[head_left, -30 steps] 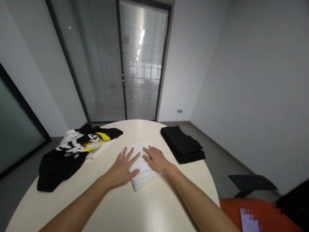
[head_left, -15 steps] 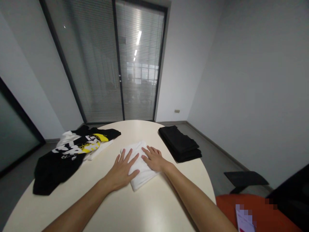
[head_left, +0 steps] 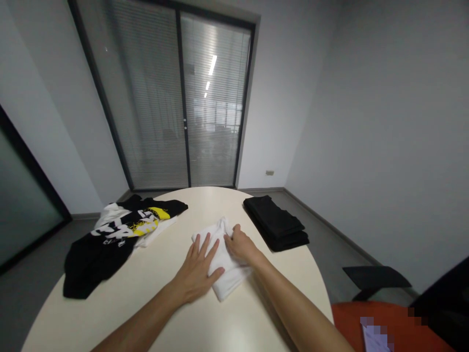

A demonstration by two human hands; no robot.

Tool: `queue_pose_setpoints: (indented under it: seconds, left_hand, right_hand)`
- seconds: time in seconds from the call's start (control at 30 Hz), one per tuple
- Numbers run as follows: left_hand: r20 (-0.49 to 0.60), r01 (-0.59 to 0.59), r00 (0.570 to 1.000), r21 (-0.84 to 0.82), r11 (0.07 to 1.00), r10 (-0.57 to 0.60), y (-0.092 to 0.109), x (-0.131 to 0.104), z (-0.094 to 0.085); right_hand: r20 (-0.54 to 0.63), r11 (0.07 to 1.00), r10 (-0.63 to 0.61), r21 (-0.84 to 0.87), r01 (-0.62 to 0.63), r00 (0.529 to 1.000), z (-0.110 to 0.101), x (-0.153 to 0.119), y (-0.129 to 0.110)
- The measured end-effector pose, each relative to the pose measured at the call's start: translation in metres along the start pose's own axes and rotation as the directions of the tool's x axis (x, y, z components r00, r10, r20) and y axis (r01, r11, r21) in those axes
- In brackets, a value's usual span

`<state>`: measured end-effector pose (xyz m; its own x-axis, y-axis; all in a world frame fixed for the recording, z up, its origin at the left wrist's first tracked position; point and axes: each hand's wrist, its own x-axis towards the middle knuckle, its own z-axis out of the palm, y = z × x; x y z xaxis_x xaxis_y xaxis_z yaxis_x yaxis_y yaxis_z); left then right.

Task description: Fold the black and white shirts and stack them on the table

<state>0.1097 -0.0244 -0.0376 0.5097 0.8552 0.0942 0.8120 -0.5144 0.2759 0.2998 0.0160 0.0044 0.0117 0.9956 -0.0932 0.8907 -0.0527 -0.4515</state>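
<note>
A folded white garment (head_left: 229, 274) lies on the pale round table, with a raised crease at its far edge. My left hand (head_left: 200, 271) rests flat on its left side, fingers spread. On the right side, my right hand (head_left: 242, 244) has its fingers curled and closed at the garment's edge, gripping the cloth; some fingertips are hidden. Right of that hand sits a stack of folded black clothes (head_left: 276, 225). To the left, a loose black T-shirt (head_left: 106, 254) with a white and yellow print lies rumpled, white cloth (head_left: 156, 234) partly under it.
The round table (head_left: 157, 293) has its curved edge near the black stack. An orange chair (head_left: 348, 318) with a black armrest (head_left: 377, 277) stands at the lower right, a pale, partly blurred object (head_left: 373, 337) on its seat. Glass panels with blinds (head_left: 212, 146) are behind.
My right hand has gone from lying flat with fingers spread to curling closed on the garment's edge. The cloth there has bunched slightly. My left hand stays flat on it. The view shifted slightly.
</note>
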Motion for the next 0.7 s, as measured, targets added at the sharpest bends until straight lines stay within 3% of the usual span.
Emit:
queue_pose_setpoints:
  seconds: [0.1, 0.2, 0.43, 0.53, 0.7]
  left_hand:
    - [0.013, -0.002, 1.0, -0.014, 1.0, 0.002, 0.002, -0.001, -0.002]
    - [0.026, 0.027, 0.999, -0.026, 0.999, -0.027, 0.002, -0.001, -0.005]
    - [0.044, 0.033, 0.999, -0.053, 0.998, -0.031, 0.003, -0.003, -0.008]
    - [0.042, 0.03, 0.999, -0.064, 0.998, -0.027, 0.002, -0.003, -0.007]
    - [0.024, 0.019, 1.0, -0.067, 0.998, -0.017, -0.002, -0.001, -0.002]
  right_hand:
    - [-0.005, 0.997, -0.054, 0.06, 0.055, 0.999, -0.009, 0.0, 0.011]
    - [-0.093, 0.989, -0.085, 0.116, 0.096, 0.992, -0.03, 0.005, 0.026]
    - [-0.246, 0.991, -0.105, 0.057, 0.123, 0.963, -0.125, 0.042, 0.051]
    - [-0.247, 0.992, -0.083, 0.073, 0.104, 0.966, -0.164, 0.062, 0.059]
    - [-0.252, 0.991, -0.018, 0.123, 0.05, 0.968, -0.203, 0.094, 0.084]
